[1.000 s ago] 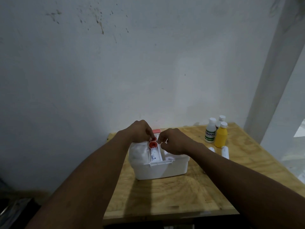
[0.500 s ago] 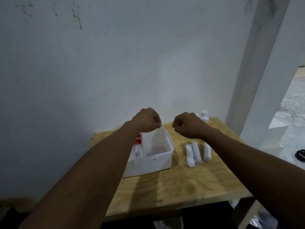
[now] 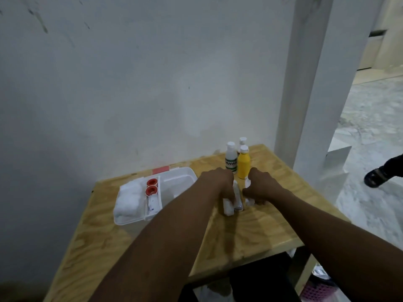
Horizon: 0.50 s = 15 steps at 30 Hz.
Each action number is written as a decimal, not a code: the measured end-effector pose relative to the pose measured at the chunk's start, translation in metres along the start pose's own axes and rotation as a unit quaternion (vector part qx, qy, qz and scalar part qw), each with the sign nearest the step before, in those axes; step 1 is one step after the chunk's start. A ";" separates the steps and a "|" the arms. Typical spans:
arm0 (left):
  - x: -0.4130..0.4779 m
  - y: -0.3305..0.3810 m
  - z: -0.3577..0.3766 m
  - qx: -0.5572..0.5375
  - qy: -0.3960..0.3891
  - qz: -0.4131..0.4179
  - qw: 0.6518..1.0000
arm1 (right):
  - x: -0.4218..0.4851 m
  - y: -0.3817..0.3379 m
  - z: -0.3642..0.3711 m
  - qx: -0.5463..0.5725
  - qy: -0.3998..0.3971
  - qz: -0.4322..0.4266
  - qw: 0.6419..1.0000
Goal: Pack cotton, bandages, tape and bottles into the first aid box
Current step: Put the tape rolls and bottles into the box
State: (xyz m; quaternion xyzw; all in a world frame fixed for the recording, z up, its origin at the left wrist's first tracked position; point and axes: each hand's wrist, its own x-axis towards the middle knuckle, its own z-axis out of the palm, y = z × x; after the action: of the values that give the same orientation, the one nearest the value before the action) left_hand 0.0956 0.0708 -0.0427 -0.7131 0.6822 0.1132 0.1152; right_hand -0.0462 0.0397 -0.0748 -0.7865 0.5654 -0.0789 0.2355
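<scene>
— Where are the hands?
— Both down on the bandage rolls (image 3: 237, 198) on the table (image 3: 250, 227): left hand (image 3: 219, 182) curled around the rolls on its side, right hand (image 3: 260, 185) closed on the outer roll.
— And the first aid box (image 3: 174, 184)?
— Just left of the grip, open — cotton (image 3: 128, 200) and red tape rolls (image 3: 152, 187) inside. The bottles (image 3: 238, 161) stand right behind the knuckles.

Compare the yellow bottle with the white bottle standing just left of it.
The yellow bottle has a plain yellow body; the white bottle is white with a green-striped label. The yellow bottle looks wider, the white bottle slimmer. Both stand upright with white caps, outside the first aid box.
</scene>
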 end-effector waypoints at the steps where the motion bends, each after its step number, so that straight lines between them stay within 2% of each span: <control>1: 0.001 0.001 0.001 -0.002 -0.005 -0.003 1.000 | 0.000 -0.001 0.001 0.006 0.003 0.006 1.000; 8: -0.004 -0.001 0.001 -0.122 -0.026 -0.043 0.991 | -0.006 0.000 -0.017 0.045 -0.016 0.022 0.999; 15: -0.010 0.000 -0.001 -0.130 -0.043 -0.038 0.990 | -0.010 -0.013 -0.050 0.133 0.021 -0.010 0.991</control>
State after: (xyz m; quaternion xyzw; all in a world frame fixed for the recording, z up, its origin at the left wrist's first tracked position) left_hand 0.0952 0.0794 -0.0385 -0.7420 0.6284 0.2272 0.0548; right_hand -0.0586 0.0379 -0.0233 -0.7519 0.5469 -0.1723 0.3255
